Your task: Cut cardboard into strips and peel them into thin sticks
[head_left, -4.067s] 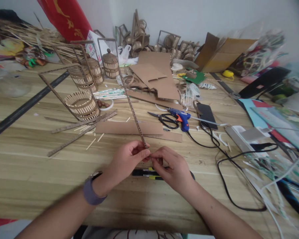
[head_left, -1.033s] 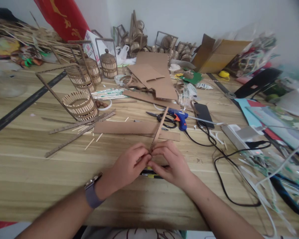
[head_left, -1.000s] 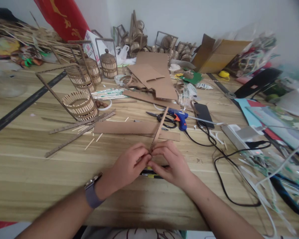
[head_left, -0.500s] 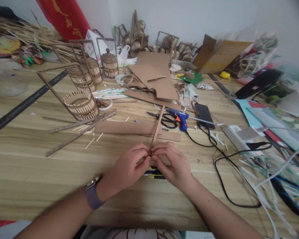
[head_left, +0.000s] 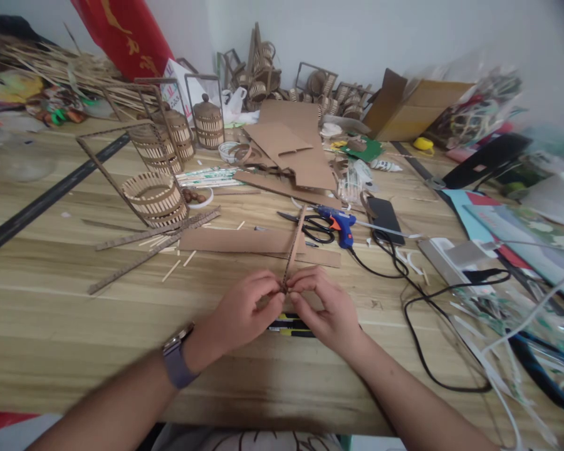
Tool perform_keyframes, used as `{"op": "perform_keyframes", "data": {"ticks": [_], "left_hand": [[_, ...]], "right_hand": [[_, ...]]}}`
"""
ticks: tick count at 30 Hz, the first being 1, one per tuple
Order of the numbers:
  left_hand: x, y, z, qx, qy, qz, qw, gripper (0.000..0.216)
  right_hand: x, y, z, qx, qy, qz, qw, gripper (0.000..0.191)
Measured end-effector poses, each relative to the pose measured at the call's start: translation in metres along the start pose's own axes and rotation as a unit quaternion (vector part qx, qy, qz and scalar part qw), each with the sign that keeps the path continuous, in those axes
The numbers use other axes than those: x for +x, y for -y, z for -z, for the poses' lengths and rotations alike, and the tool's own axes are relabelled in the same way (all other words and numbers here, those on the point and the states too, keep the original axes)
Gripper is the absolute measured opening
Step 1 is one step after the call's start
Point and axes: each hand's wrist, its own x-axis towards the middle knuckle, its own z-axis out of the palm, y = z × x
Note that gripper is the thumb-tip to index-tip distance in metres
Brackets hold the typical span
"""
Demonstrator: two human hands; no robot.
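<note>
A narrow cardboard strip (head_left: 294, 246) points away from me, its near end pinched between the fingertips of both hands. My left hand (head_left: 250, 308) grips that end from the left, and my right hand (head_left: 326, 307) from the right, thumbs almost touching. The fingers hide the exact end of the strip. Beneath the hands lies a black and yellow tool (head_left: 289, 325), partly covered. Just beyond, flat cardboard pieces (head_left: 237, 240) rest on the table. Black-handled scissors (head_left: 318, 230) and a blue glue gun (head_left: 341, 224) lie past the strip, to the right.
Small slatted buckets with tall handles, one open bucket (head_left: 156, 199) among them, stand at the left. Corrugated strips (head_left: 136, 263) and thin sticks lie before it. Cardboard sheets (head_left: 289, 141) spread behind. A power strip (head_left: 451, 266) and black cable (head_left: 416, 338) occupy the right.
The far end of the strip has dipped slightly and shifted a little left. Both hands keep their pinch on its near end, and the view has moved a touch.
</note>
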Motion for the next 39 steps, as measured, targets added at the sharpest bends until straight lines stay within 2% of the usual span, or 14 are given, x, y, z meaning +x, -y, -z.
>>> {"op": "perform_keyframes", "data": {"ticks": [4,13,30,35,39], "left_hand": [[0.002,0.004,-0.001,-0.068,-0.004,0.06,0.996,0.027],[0.004,0.012,-0.006,-0.184,0.073,0.15,0.969,0.031],[0.003,0.005,-0.007,-0.18,0.059,0.144,0.971,0.033],[0.001,0.006,-0.007,-0.178,0.054,0.136,0.973,0.03],[0.001,0.005,-0.005,-0.167,0.067,0.129,0.975,0.027]], "right_hand": [[-0.002,-0.003,-0.002,-0.05,-0.01,0.025,0.998,0.012],[-0.005,-0.002,-0.006,-0.093,0.0,0.055,0.994,0.015],[-0.003,0.002,-0.006,-0.084,-0.01,0.044,0.995,0.015],[-0.004,0.004,-0.003,-0.06,-0.019,0.004,0.998,0.014],[-0.006,0.004,-0.003,-0.011,-0.031,-0.066,0.997,0.01]]}}
